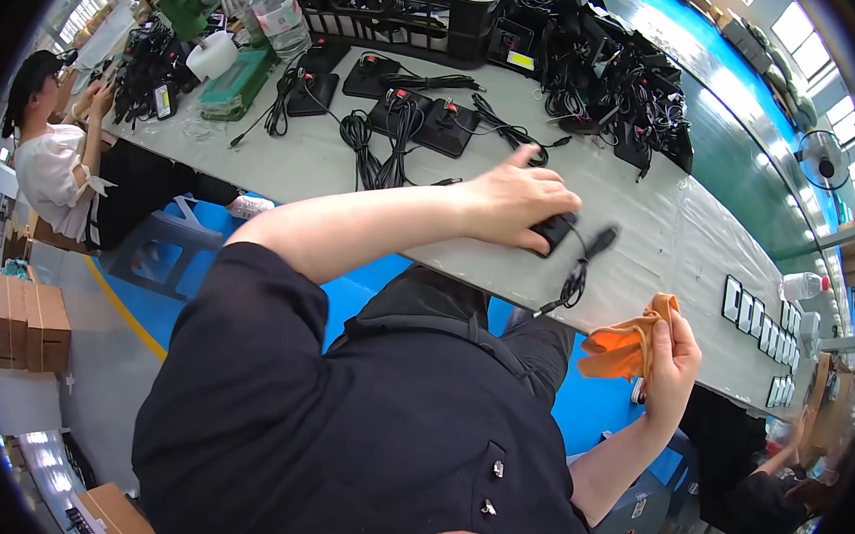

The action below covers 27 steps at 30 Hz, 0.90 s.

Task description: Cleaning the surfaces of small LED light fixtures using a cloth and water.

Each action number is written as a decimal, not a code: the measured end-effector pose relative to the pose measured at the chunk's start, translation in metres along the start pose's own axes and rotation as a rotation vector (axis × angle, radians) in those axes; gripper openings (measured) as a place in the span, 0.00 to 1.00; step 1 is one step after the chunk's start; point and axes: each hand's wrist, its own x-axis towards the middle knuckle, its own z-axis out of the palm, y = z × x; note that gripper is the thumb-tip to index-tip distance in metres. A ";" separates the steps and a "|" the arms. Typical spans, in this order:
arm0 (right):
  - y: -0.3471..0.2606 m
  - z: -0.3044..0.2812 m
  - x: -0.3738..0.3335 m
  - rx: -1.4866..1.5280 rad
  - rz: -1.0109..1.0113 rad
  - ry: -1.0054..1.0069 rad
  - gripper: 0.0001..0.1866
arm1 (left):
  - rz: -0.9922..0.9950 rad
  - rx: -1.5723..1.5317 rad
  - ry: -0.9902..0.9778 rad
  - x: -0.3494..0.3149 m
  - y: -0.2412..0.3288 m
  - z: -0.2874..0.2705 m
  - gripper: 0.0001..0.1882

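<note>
Orange cloth hangs from the right hand, to the right of the black slatted crate and on the wearer's side; that grip pinches a bunched edge between thumb and fingers. Left hand lies palm down, grip closed on a corded black device, thumb at its near edge. Device position: on the tabletop, nearer than the crate and right of it. I judge the surface backs the device, steadying it under light pressure. Cord beside it, one end blurred. More black devices sit before the crate, cables bundled, presumably against tangling; heap to its right.
</note>
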 end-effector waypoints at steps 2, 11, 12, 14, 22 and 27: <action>-0.003 0.000 -0.002 -0.060 -0.026 0.000 0.15 | -0.040 0.063 0.031 -0.027 -0.009 -0.013 0.33; -0.015 0.009 -0.001 -0.023 -0.055 -0.065 0.13 | -0.156 0.227 0.004 -0.117 -0.035 -0.049 0.28; -0.016 0.010 0.000 -0.066 -0.057 -0.076 0.13 | -0.169 0.234 -0.004 -0.123 -0.037 -0.052 0.28; -0.018 0.014 0.003 -0.113 -0.070 -0.088 0.13 | -0.208 0.227 -0.021 -0.133 -0.038 -0.061 0.28; -0.022 0.021 0.001 -0.179 -0.159 0.004 0.10 | -0.320 0.312 0.059 -0.148 -0.052 -0.079 0.27; -0.023 0.021 0.007 -0.082 -0.196 -0.007 0.11 | -0.402 0.258 0.123 -0.154 -0.024 -0.088 0.42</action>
